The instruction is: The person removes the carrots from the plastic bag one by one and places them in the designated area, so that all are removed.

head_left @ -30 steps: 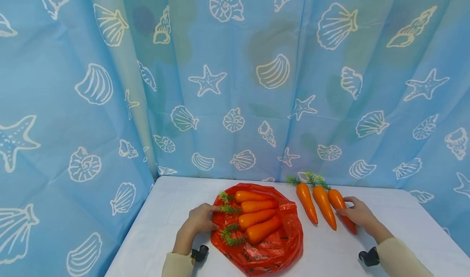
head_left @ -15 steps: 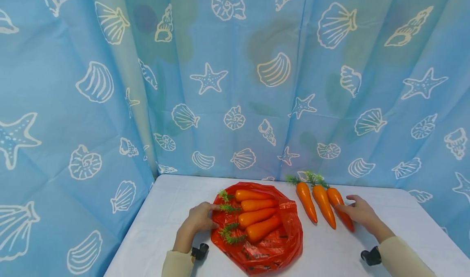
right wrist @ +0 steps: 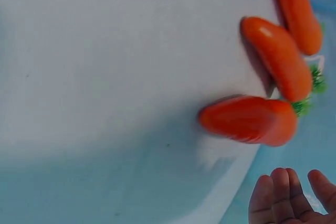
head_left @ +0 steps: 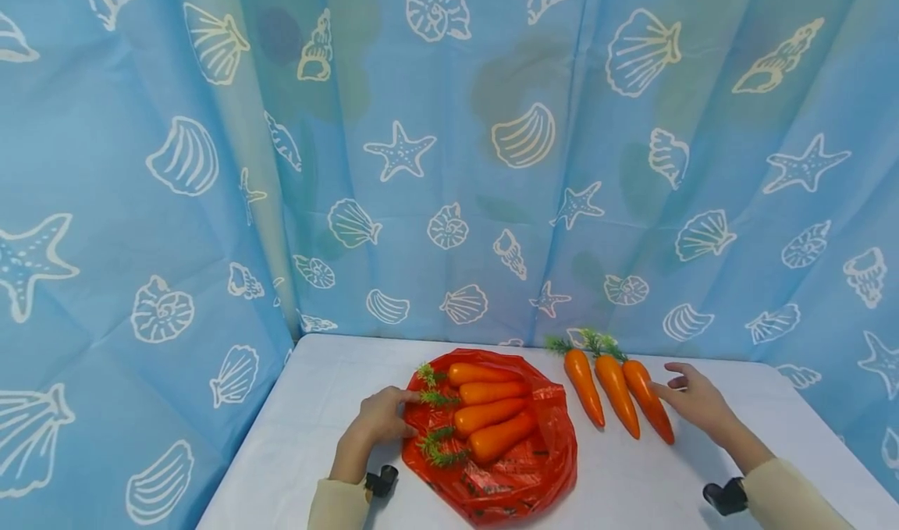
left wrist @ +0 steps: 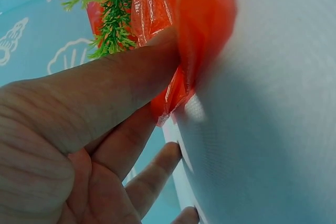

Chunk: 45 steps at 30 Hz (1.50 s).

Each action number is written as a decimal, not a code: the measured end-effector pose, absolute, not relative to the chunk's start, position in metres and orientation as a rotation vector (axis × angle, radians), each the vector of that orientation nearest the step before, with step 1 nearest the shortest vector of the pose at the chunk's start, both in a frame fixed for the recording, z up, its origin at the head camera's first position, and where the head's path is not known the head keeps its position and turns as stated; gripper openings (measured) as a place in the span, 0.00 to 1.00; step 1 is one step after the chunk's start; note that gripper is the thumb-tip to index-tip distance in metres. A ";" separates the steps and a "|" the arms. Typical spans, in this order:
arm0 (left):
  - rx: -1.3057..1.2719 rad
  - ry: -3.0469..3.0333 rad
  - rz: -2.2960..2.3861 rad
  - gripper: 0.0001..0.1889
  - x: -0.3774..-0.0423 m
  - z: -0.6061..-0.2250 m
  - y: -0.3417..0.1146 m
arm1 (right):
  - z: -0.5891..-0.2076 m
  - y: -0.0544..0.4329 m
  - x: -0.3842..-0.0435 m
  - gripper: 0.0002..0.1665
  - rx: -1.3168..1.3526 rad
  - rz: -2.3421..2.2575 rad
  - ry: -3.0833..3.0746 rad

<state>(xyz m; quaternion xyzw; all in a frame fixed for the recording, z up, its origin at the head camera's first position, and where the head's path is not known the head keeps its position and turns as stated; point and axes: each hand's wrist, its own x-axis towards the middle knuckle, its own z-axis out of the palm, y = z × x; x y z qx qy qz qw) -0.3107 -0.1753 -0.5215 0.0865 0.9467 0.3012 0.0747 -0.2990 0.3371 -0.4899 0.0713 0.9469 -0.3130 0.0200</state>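
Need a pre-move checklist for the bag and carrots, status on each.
1. Left grip on the red bag: ok, its edge is pinched.
2. Firmness of that hold: cannot tell.
3. Four bagged carrots settled: ok, lying side by side, leafy tops toward the left grip.
4. Room for more: looks ok, bare plastic shows on the near side.
5. Right grip free: ok, open, holding nothing.
6. Nearest loose carrot in hand: not ok, it lies on the table beside two others.
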 end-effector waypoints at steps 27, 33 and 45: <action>0.296 2.857 0.888 0.25 -0.314 -0.520 -0.176 | -0.441 0.271 -0.285 0.41 -0.222 -1.036 3.018; 0.291 2.853 0.913 0.25 -0.313 -0.519 -0.175 | -0.432 0.255 -0.282 0.44 -0.256 -1.011 3.008; 0.264 2.809 0.927 0.26 -0.313 -0.522 -0.175 | -0.423 0.232 -0.269 0.37 -0.360 -1.094 2.974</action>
